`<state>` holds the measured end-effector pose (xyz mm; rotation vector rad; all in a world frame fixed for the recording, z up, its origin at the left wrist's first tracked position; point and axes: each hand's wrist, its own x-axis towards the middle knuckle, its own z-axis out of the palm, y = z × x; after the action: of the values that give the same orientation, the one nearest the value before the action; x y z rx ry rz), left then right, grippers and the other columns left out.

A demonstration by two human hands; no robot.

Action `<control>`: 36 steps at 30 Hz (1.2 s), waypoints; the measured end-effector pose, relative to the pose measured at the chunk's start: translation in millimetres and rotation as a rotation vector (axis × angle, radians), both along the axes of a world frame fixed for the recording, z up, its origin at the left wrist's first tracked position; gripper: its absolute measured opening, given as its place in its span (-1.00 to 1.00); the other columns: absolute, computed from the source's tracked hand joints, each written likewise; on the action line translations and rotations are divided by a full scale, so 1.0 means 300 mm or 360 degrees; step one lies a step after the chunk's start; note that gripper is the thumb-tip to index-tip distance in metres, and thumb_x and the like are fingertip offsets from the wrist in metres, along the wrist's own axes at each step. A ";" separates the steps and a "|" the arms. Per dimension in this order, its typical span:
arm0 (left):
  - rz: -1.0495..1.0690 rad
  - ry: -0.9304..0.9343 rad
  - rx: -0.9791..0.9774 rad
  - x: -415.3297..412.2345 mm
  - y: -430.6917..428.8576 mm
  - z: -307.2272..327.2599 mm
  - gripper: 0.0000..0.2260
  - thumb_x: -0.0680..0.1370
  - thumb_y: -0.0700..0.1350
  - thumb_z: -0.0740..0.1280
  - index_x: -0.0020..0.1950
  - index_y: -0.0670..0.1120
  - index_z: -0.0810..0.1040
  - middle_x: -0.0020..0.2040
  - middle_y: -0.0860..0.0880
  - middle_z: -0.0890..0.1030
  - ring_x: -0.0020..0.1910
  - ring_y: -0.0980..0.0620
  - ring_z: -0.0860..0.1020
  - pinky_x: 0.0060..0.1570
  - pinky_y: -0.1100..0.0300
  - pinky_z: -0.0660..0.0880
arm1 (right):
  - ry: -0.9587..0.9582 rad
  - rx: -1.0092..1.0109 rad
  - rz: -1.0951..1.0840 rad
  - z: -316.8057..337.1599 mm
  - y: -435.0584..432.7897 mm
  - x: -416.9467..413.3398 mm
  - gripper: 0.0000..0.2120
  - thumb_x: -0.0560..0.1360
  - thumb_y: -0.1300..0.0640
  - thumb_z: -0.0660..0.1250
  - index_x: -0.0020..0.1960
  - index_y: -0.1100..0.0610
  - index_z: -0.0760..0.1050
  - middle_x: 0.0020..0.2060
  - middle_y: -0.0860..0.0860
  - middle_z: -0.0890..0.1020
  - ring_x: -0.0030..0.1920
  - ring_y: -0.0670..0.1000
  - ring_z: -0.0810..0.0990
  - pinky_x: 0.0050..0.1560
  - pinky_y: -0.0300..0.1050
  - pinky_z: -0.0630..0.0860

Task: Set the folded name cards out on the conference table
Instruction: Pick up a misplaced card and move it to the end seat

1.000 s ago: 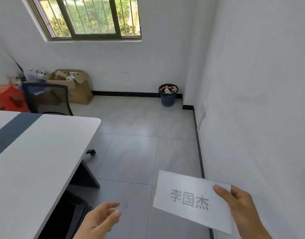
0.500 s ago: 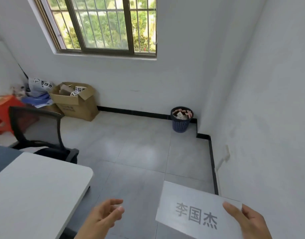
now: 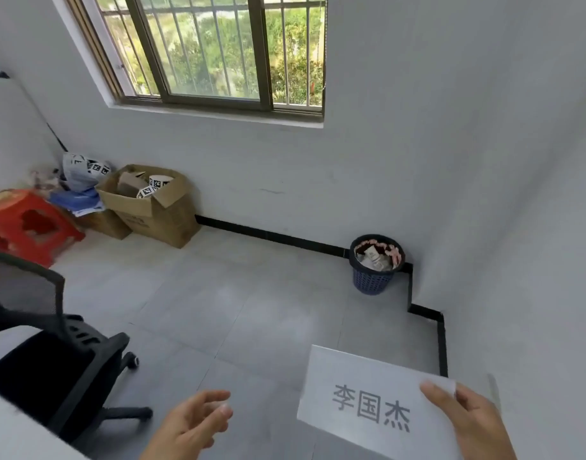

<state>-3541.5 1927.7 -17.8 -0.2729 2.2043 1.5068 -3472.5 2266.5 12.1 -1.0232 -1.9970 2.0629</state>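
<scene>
Sliding left, the bench (image 3: 16, 433) is now just a near-left corner; right hand (image 3: 474, 423) still pinches the name card (image 3: 367, 403), left hand (image 3: 192, 426) loose, empty. Card remains unplaced.

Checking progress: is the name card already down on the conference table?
No, the right hand holds the name card by its right edge above the tiled floor.

Cardboard box (image 3: 152, 207) left of bin (image 3: 375, 264), both against wall (image 3: 318, 180).
</scene>
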 end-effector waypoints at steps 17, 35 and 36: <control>0.0927 -0.0083 0.0022 -0.752 -0.190 -0.047 -0.88 0.47 -0.24 0.42 -0.01 -0.13 0.62 -0.14 -0.20 0.70 -0.12 -0.11 0.66 -0.19 0.14 0.50 | 0.0066 -0.0081 0.0853 -0.069 -0.221 -1.419 -0.89 0.44 0.33 0.40 -0.24 0.34 0.64 -0.39 0.26 0.69 -0.46 0.09 0.64 -0.40 -0.14 0.56; 0.1531 -0.0159 0.0083 -1.615 -0.707 0.023 -0.69 0.30 -0.04 0.45 0.01 -0.08 0.63 -0.13 -0.19 0.71 -0.20 -0.11 0.57 -0.12 0.11 0.46 | -0.0003 -0.0067 0.1569 -0.048 -0.974 -2.638 -0.88 0.43 0.28 0.42 -0.25 0.27 0.69 -0.27 0.31 0.71 -0.31 0.13 0.67 -0.14 -0.02 0.54; 0.1585 -0.0162 0.0068 -1.667 -0.731 0.024 -0.73 0.34 -0.09 0.48 0.02 -0.08 0.63 -0.14 -0.16 0.72 -0.18 -0.09 0.60 -0.10 0.11 0.47 | 0.0010 -0.0071 0.1639 -0.055 -1.028 -2.714 -0.88 0.43 0.27 0.42 -0.25 0.26 0.69 -0.25 0.32 0.70 -0.29 0.12 0.67 -0.09 -0.01 0.51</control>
<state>-4041.6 1708.5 -10.6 -1.5622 2.0126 1.9089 -4286.8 1958.0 -4.4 0.1235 -2.8242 2.4569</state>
